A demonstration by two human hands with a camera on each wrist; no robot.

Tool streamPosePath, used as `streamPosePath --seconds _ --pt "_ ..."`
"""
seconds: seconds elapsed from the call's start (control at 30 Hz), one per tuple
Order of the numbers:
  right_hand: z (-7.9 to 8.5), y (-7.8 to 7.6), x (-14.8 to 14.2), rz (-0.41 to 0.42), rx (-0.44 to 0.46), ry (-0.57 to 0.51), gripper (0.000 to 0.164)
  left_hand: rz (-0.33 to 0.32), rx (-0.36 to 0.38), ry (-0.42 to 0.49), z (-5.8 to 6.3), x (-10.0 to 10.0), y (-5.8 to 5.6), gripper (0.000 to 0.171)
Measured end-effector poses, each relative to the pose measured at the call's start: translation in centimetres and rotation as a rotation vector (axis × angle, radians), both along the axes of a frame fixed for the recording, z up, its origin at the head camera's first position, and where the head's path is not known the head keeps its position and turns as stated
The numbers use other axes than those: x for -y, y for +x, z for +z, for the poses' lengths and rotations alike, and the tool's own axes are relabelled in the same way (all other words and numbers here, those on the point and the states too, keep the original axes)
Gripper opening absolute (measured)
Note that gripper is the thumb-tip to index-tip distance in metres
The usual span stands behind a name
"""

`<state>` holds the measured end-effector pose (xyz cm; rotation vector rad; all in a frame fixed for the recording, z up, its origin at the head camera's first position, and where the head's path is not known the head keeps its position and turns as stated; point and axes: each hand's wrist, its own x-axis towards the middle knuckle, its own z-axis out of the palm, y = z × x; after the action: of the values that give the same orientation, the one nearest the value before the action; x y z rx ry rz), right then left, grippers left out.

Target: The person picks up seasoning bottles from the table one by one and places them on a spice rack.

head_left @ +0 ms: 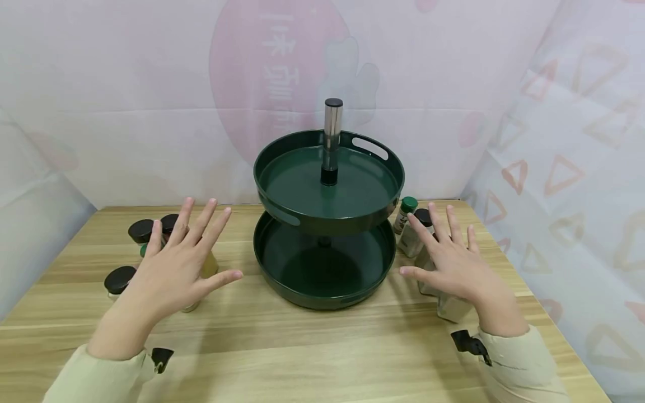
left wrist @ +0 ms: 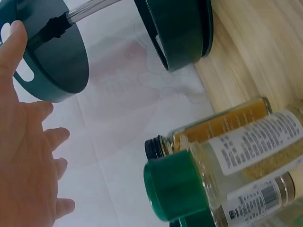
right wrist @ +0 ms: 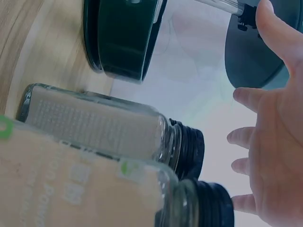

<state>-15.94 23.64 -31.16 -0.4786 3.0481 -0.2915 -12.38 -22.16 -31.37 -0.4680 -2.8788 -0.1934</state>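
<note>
Both hands hang in the air with fingers spread and hold nothing. My left hand point(head_left: 176, 268) is over several spice jars at the left; a green-capped jar point(left wrist: 177, 184) and a jar of orange-brown powder point(left wrist: 222, 125) show in the left wrist view. At the right, my right hand point(head_left: 453, 263) is above more jars, among them two black-capped glass jars of pale powder, the nearer jar point(right wrist: 90, 184) and the farther jar point(right wrist: 94, 120). Between the hands stands a dark green two-tier round rack, its upper tray point(head_left: 297, 179) on a metal post point(head_left: 332, 126) over the lower tray point(head_left: 322, 302).
The wooden table point(head_left: 312, 358) reaches back to a white printed cloth point(head_left: 151, 140), and another cloth side hangs at the right. A green-capped jar point(head_left: 407, 206) stands close against the rack's right side. Oval handle slots are cut in the upper tray's wall.
</note>
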Motion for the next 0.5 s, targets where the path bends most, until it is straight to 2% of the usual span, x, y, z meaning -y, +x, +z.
streamPosePath --seconds 0.27,0.5 --pt "0.3 0.0 -1.3 0.010 -0.020 -0.069 0.099 -0.055 -0.131 0.047 0.8 -1.2 -0.6 0.098" --pt "0.2 0.3 -3.4 0.080 -0.142 -0.121 0.100 -0.144 -0.270 0.144 1.4 -2.9 -1.5 0.091"
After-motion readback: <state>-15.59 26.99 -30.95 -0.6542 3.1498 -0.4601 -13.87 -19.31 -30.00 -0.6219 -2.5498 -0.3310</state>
